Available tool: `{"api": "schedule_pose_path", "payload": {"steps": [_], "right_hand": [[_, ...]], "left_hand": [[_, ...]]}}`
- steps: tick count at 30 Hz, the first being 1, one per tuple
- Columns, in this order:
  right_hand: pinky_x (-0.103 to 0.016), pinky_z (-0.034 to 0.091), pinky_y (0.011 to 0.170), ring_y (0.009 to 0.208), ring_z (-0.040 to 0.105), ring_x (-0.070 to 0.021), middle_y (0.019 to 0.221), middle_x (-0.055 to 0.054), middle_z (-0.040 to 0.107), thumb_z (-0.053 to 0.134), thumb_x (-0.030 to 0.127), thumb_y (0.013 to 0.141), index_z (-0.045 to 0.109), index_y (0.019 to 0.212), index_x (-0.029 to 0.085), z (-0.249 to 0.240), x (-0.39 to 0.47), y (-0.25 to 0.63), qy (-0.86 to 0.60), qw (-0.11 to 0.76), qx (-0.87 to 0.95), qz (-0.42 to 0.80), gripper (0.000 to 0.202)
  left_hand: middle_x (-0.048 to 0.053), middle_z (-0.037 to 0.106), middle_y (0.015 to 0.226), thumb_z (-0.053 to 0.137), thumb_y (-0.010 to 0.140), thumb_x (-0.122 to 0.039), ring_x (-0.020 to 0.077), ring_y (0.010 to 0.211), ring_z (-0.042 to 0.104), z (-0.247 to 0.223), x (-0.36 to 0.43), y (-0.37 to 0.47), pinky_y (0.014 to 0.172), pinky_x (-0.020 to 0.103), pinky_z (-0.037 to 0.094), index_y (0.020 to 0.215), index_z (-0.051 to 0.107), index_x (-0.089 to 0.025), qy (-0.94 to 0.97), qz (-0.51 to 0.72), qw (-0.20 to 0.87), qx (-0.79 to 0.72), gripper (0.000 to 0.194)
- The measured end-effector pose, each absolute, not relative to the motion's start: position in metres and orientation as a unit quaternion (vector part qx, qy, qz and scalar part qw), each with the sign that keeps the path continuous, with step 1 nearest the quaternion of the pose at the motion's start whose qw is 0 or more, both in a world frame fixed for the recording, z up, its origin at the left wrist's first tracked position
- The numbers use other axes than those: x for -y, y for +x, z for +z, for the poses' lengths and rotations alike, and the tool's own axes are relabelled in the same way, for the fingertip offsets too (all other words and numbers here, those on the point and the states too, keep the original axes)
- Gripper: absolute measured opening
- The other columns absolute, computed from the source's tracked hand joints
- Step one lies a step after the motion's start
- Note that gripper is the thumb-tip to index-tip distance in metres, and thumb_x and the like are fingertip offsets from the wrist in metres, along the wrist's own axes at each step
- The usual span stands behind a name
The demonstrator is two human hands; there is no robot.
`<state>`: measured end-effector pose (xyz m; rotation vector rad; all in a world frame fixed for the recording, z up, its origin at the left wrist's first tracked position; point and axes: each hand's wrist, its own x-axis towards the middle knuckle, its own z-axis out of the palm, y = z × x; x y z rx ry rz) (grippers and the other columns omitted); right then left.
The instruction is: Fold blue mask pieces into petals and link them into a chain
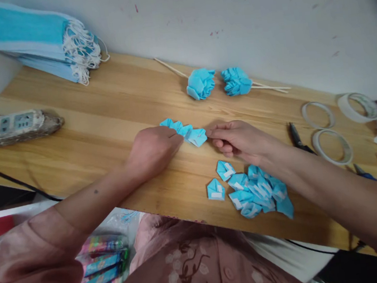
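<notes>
A row of joined blue folded petals point(176, 125) lies across the middle of the wooden table. My left hand point(157, 149) is closed at its near side, the fingertips pressed on the row. Opposite, my right hand point(234, 140) pinches the right tip of the end petal point(196, 137). Below my right wrist is a heap of loose blue folded petals point(257, 190) with white tape strips on them. Two single petals, an upper one point(225, 170) and a lower one point(216, 190), lie at the heap's left, tape side up.
Two blue flowers point(200, 84) point(236, 81) on thin sticks lie near the wall. Stacked face masks point(26, 35) and a power strip point(16, 127) are at left. Tape rolls point(332, 147) and dark-handled scissors point(296, 136) lie at right. The table's front edge runs near my body.
</notes>
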<state>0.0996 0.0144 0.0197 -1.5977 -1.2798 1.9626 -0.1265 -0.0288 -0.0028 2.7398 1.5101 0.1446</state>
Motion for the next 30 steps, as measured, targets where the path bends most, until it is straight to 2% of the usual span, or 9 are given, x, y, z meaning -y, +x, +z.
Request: {"api": "schedule_pose_path", "payload": {"steps": [11,18,24,30], "right_hand": [[-0.02,0.024,0.037,0.039,0.032,-0.0033,0.051,0.006,0.045,0.061,0.016,0.09,0.053,0.061,0.018,0.021,-0.014,0.093,-0.578,0.159,0.444,0.666,0.03],[-0.019,0.024,0.036,0.037,0.032,-0.0029,0.049,0.006,0.046,0.062,0.015,0.09,0.052,0.059,0.018,0.022,-0.012,0.091,-0.588,0.17,0.445,0.653,0.032],[-0.019,0.026,0.036,0.037,0.033,-0.0031,0.05,0.006,0.048,0.06,0.015,0.092,0.053,0.062,0.018,0.021,-0.011,0.089,-0.594,0.177,0.446,0.646,0.03],[-0.018,0.027,0.036,0.036,0.034,-0.0024,0.049,0.006,0.048,0.062,0.015,0.091,0.055,0.061,0.017,0.02,-0.011,0.089,-0.597,0.176,0.461,0.633,0.031]], "left_hand": [[0.009,0.07,0.085,0.041,0.102,-0.024,0.0217,0.076,0.06,0.003,0.029,-0.124,0.057,0.034,0.022,0.087,0.071,-0.016,0.875,0.008,-0.009,-0.485,0.035],[0.009,0.07,0.084,0.04,0.102,-0.023,0.0218,0.076,0.06,0.003,0.029,-0.124,0.058,0.034,0.024,0.086,0.07,-0.016,0.88,0.009,-0.009,-0.474,0.035],[0.009,0.068,0.081,0.042,0.099,-0.022,0.0218,0.073,0.058,0.003,0.029,-0.124,0.057,0.034,0.021,0.085,0.07,-0.016,0.878,0.009,-0.007,-0.479,0.031],[0.009,0.068,0.081,0.039,0.101,-0.022,0.0217,0.074,0.057,0.004,0.029,-0.124,0.058,0.033,0.023,0.085,0.07,-0.015,0.873,0.02,0.017,-0.486,0.036]]}}
